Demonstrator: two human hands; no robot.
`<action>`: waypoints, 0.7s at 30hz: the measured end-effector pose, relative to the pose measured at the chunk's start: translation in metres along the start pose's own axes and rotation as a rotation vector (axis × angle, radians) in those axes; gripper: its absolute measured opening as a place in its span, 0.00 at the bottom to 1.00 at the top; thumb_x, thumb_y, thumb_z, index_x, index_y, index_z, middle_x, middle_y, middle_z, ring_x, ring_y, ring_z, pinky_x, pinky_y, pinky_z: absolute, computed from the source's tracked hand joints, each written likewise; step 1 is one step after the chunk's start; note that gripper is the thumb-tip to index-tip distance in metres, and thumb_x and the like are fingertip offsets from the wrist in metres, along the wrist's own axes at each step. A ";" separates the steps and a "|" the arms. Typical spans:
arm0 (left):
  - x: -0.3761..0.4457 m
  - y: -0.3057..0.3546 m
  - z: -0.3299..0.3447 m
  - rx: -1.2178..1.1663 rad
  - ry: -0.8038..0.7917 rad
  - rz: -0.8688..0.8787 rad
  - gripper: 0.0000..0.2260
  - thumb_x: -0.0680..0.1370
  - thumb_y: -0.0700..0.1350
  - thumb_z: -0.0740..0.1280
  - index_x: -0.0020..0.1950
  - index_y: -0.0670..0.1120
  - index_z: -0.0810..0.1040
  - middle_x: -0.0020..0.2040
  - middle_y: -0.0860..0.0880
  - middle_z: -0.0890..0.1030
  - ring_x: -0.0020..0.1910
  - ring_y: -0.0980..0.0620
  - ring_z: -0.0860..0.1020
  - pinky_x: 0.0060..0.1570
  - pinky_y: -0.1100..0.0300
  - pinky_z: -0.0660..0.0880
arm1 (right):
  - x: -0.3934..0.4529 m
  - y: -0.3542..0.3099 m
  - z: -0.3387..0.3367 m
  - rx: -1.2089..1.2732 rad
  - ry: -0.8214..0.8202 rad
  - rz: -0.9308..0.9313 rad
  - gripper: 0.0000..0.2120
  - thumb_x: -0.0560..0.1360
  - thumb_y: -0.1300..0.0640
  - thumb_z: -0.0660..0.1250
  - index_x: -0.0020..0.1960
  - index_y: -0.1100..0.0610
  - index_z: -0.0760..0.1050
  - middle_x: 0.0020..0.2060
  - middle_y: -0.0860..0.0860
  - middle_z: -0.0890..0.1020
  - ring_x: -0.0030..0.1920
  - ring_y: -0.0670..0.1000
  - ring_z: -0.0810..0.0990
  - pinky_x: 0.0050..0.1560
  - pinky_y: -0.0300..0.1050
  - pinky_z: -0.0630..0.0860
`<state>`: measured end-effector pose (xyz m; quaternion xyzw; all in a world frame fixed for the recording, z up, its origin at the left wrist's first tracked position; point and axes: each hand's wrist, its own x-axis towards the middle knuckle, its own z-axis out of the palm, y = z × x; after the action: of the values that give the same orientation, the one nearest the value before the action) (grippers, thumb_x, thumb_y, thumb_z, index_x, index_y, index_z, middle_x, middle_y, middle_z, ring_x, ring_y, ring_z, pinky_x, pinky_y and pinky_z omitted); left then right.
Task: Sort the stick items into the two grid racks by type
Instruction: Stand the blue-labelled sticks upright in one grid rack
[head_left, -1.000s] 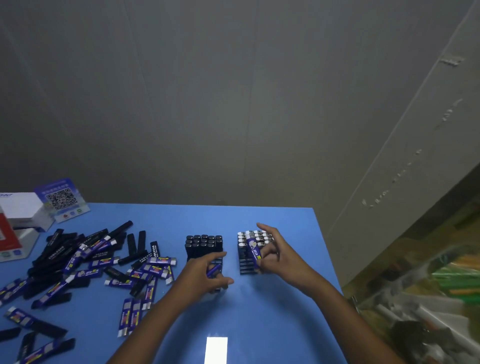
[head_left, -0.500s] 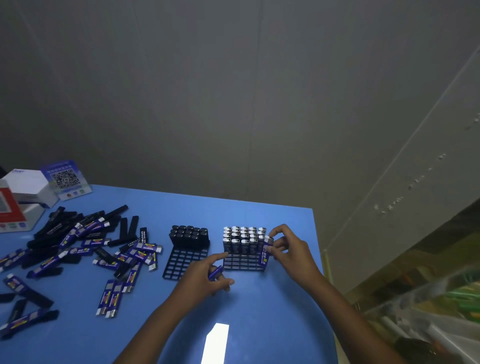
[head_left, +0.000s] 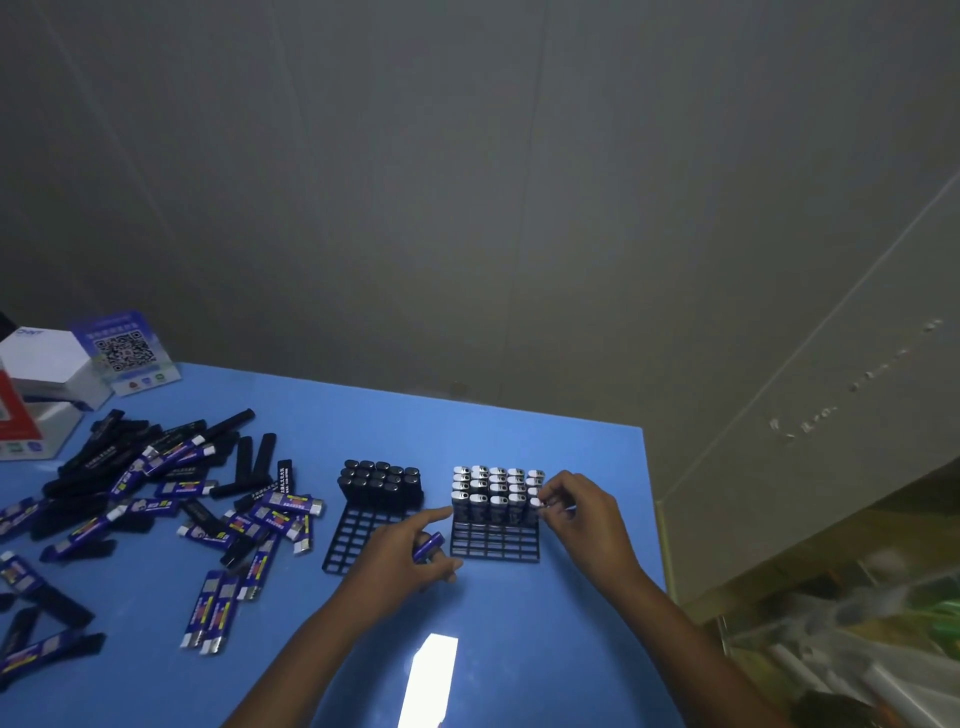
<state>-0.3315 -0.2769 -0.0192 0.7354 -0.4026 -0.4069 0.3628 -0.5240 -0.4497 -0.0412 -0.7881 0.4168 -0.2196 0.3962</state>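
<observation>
At lower centre of the frame, the left hand (head_left: 402, 558) curls round a blue stick (head_left: 429, 546), forefinger extended toward the right rack (head_left: 494, 540). The right hand (head_left: 582, 512) pinches a silver-capped stick (head_left: 534, 505) at that rack's right edge. The left rack (head_left: 358, 535) holds black sticks (head_left: 382, 480); loose sticks (head_left: 171, 499) lie scattered across the table (head_left: 545, 649) at left.

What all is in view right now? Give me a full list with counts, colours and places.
Table: one, blue, under everything.
Left rack: one, black grid, far rows filled with black sticks.
Right rack: one, black grid, far rows filled with silver-capped sticks.
Loose sticks: many, black and purple mixed, heaped at left.
Code card: one, blue, far left.
Boxes: white, far left corner.
Left hand: holds a purple stick, forefinger out.
Right hand: pinches a stick at right rack's corner.
</observation>
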 end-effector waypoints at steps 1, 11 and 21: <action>0.002 0.000 0.000 -0.001 -0.001 0.001 0.27 0.73 0.44 0.75 0.69 0.53 0.71 0.36 0.53 0.85 0.34 0.55 0.80 0.41 0.62 0.79 | 0.000 0.001 0.001 -0.007 -0.004 0.001 0.14 0.70 0.68 0.72 0.42 0.49 0.77 0.41 0.46 0.80 0.42 0.46 0.79 0.45 0.46 0.78; 0.013 -0.001 0.003 0.016 -0.014 0.028 0.28 0.74 0.46 0.74 0.72 0.52 0.70 0.37 0.53 0.85 0.31 0.59 0.78 0.43 0.64 0.77 | 0.003 0.006 0.003 -0.279 -0.044 -0.151 0.14 0.75 0.62 0.70 0.44 0.46 0.69 0.43 0.44 0.74 0.41 0.46 0.77 0.44 0.47 0.78; 0.005 -0.003 0.002 -0.018 -0.025 0.023 0.28 0.73 0.45 0.75 0.72 0.51 0.70 0.37 0.51 0.85 0.32 0.60 0.79 0.44 0.61 0.79 | -0.001 -0.006 0.002 -0.531 -0.065 -0.239 0.06 0.76 0.55 0.69 0.50 0.50 0.73 0.47 0.44 0.72 0.46 0.47 0.73 0.36 0.41 0.66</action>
<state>-0.3307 -0.2807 -0.0239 0.7223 -0.4119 -0.4152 0.3691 -0.5205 -0.4461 -0.0375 -0.9144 0.3509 -0.1227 0.1605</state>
